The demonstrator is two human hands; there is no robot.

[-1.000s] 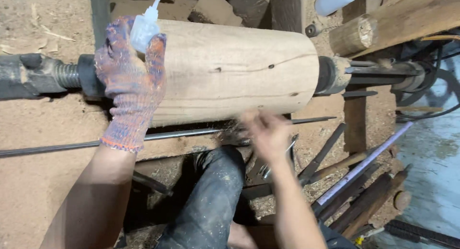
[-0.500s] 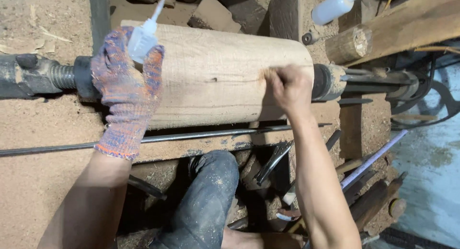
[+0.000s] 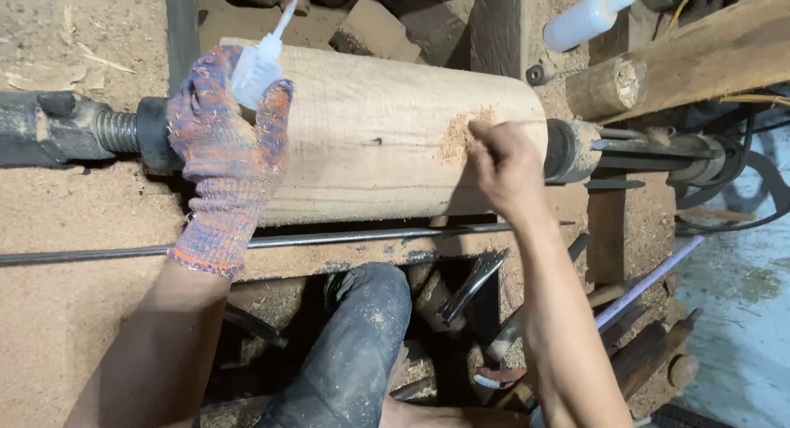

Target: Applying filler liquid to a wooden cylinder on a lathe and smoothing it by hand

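From the head view, the gloved left hand has its fingers closed around a small squeeze bottle, nozzle up, resting on the left end of the log held across the lathe. The bare right hand has its fingertips bunched, pressing sawdust onto the log near its right end. A metal bar runs just below the log's front edge; the log's middle lies bare between the hands.

A speckled blue-and-orange knit glove covers the left hand; the right hand is bare, trousers seemingly dark denim.
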